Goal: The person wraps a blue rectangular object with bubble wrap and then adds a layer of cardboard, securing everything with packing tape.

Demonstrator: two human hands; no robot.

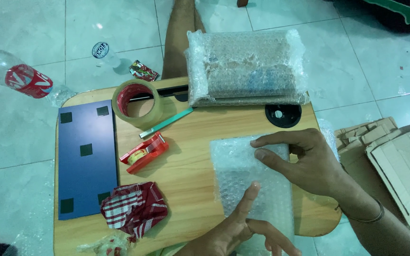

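- Left hand, nearest, presses open-fingered on the bubble wrap sheet at the surface's near right edge.
- Right hand lies flat, open, holding down the sheet's far edge.
- Red tape dispenser sits mid-surface.

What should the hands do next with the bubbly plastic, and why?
Probably reach the left hand for the red tape dispenser. Both hands, the right hand too, press the bubble wrap flat, and no tape shows on it.
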